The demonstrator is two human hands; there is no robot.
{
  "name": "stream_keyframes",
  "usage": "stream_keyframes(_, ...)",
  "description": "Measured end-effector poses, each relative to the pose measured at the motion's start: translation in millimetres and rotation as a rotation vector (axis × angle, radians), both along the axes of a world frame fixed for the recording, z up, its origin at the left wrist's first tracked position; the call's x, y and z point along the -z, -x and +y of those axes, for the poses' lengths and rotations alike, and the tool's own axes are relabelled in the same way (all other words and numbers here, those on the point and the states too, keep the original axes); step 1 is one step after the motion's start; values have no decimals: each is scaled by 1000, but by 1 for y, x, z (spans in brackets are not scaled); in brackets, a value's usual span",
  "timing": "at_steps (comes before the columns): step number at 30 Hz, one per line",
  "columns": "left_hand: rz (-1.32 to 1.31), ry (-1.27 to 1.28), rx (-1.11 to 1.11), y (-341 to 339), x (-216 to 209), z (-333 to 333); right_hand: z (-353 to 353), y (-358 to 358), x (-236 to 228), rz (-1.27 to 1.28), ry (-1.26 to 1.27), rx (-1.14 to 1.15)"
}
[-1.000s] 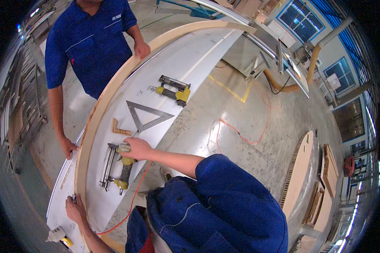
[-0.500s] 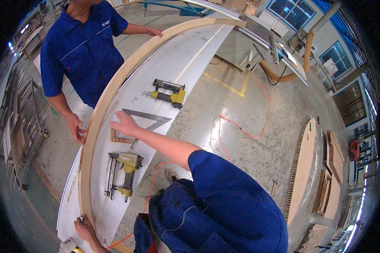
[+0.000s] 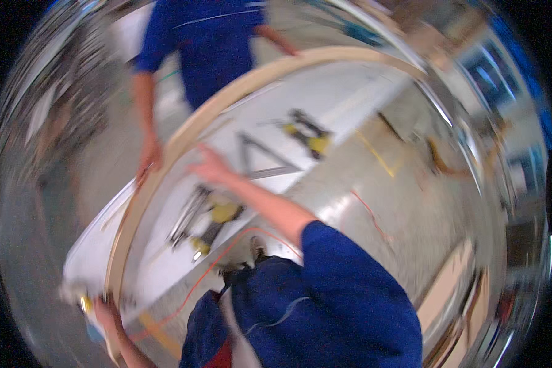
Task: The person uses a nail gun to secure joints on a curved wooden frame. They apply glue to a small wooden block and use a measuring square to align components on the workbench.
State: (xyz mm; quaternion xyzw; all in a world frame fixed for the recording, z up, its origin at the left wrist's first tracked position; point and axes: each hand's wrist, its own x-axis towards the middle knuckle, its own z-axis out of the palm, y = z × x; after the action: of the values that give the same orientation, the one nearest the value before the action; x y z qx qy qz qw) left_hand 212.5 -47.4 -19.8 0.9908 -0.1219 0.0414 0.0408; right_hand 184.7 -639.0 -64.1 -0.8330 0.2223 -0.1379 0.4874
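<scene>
"Reaching over the white counter [image 3: 150, 251] with the right hand [image 3: 213, 168], with fingers open and stretched toward the far left. Cannot tell whether touching the surface below."

"And with the left hand [image 3: 106, 311]?"

"Set at the near left, against the curved wooden strip [image 3: 121, 245]. Badly blurred around those fingers; cannot tell whether gripping or only touching."

"Describe that strip."

"Pale, long, and bowed outward to the far left; running along the counter from the near left, past the right hand, to the far right."

"See any tools close by?"

"Yes, just to the near side of the right hand, on the counter: a yellow-and-black nail gun [image 3: 211, 230]. To the right of the hand, a grey triangular square [image 3: 260, 172], and just beyond, a second nail gun [image 3: 316, 140] in similar colours. All smeared by motion."

"And across the strip?"

"At the far left, a co-worker in a blue shirt [image 3: 218, 49], with one hand [image 3: 150, 156] against the strip's outer side and the other arm stretched toward its far part."

"Farther out?"

"On the grey floor [image 3: 337, 227], an orange hose [image 3: 228, 245] looping past the counter, a yellow line [image 3: 375, 153] at the far right, and wooden panels [image 3: 446, 282] at the near right."
</scene>
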Motion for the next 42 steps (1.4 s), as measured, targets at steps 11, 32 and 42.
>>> stream_keyframes(11,57,-88,-289,20,-46,17,7,3,-37,-9,139,-137)
stream_keyframes(32,168,-16,-452,18,-61,142,75,22,-39,293,454,-477)
stream_keyframes(42,301,-7,-164,-27,-51,97,103,-45,-80,34,746,-397)
